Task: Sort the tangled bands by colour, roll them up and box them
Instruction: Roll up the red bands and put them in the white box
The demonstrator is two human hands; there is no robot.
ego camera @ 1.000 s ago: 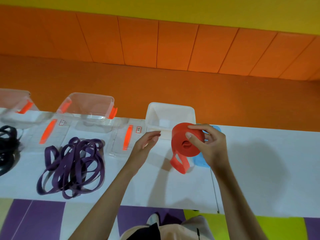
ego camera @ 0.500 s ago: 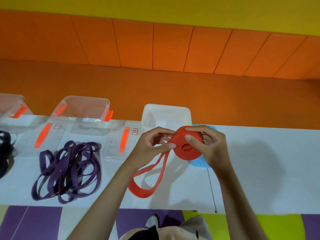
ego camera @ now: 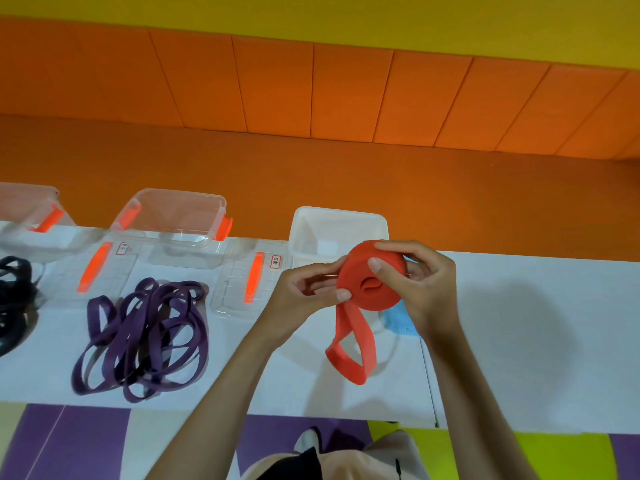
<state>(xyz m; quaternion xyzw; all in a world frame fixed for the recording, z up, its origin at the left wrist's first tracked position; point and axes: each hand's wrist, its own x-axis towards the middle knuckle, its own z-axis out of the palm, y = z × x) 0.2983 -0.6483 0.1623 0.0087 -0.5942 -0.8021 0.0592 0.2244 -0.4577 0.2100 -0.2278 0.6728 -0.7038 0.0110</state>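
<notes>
White tabletop (ego camera: 519,341) vs orange padded wall (ego camera: 311,91), yellow strip above; purple/green floor mats (ego camera: 69,445) below.
Red rubber band (ego camera: 384,296), mostly rolled into a disc, is held just over the table in front of white opaque plastic box (ego camera: 339,230). R hand (ego camera: 429,289) grips the disc, thumb on its face; L hand (ego camera: 304,289) pinches its left edge. Purple tangled bands (ego camera: 145,334) lie to the left. Vs 0.5 s ago: loose tail shorter, hanging under the disc, not trailing left.

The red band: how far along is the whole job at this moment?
Done: colours lie apart, purple bands and black bands in separate piles. In hand: left hand and right hand hold the red band, nearly rolled, a short loop hanging. Left: box it, roll and box the rest.
</notes>
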